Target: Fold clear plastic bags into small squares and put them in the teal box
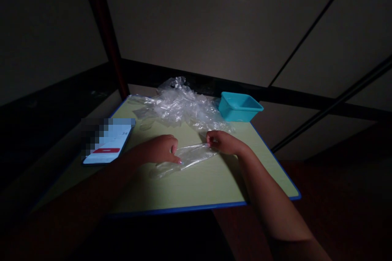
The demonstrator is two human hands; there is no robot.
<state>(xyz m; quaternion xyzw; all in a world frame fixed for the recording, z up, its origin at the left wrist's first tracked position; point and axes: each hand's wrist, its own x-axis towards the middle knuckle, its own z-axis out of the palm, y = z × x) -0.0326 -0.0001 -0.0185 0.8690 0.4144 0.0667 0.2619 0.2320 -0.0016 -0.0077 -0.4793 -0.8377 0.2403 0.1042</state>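
A clear plastic bag (pixel 196 155) stretches between my two hands, just above or on the pale table. My left hand (pixel 161 149) has its fingers curled and its thumb on the bag's left part. At the bag's other end, my right hand (pixel 225 142) pinches the corner between thumb and fingers. Beyond both hands lies a loose heap of crumpled clear plastic bags (pixel 186 106). A turquoise plastic basket (pixel 234 110) stands to the right of this heap, near the table's back right corner.
The small table (pixel 214 187) has a pale green top with a blue edge. A phone (pixel 110 142) with a lit screen stands at the left, partly pixelated, near my left forearm. Dark-banded panels (pixel 199 20) rise close behind the table.
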